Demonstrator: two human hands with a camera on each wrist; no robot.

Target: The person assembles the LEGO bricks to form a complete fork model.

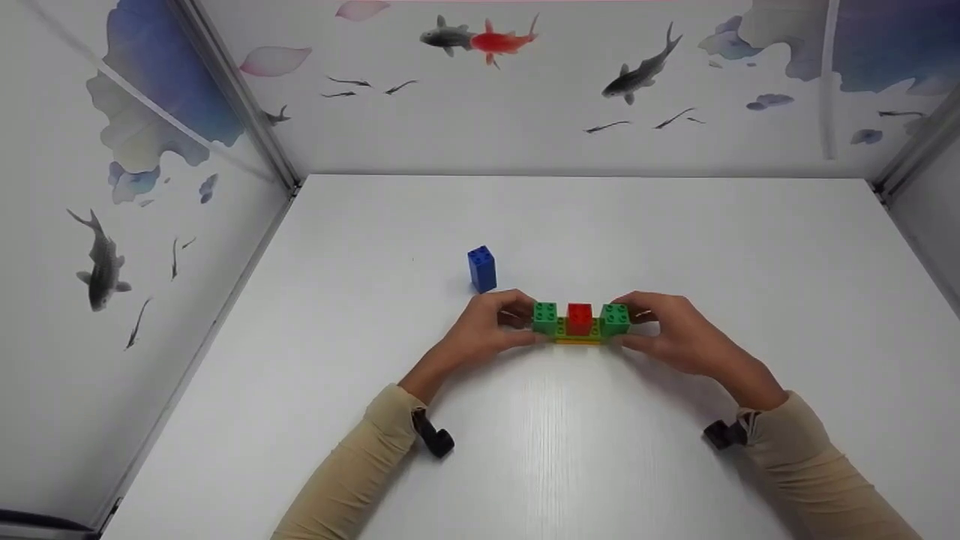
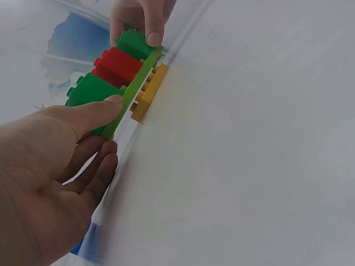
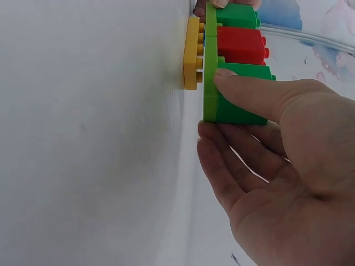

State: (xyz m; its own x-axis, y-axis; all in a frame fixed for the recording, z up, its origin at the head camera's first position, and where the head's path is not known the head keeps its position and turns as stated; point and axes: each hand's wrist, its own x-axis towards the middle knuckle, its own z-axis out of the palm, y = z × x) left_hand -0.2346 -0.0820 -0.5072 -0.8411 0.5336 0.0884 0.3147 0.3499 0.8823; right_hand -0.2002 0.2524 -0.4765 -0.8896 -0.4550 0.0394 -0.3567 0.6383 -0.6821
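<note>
Both hands hold a row of toy building bricks between them. The row has a lime green base (image 3: pixel 210 83), a red brick (image 1: pixel 579 320) in the middle and a green brick at each end. My left hand (image 1: pixel 484 326) pinches the left green brick (image 1: pixel 544 318) and the base end below it. At the other end, my right hand (image 1: pixel 675 334) grips the right green brick (image 1: pixel 615 319), thumb on its near side. Beneath the base lies a yellow brick (image 2: pixel 150 93) on the table. Its studs show in both wrist views, with a narrow gap under the base.
A tall blue brick (image 1: pixel 482 268) stands on the white table (image 1: pixel 562 465), just behind my left hand. Walls painted with fish enclose the table at the back (image 1: pixel 555 135) and the left (image 1: pixel 45 315). Black wrist mounts (image 1: pixel 435 435) stick out from both sleeves.
</note>
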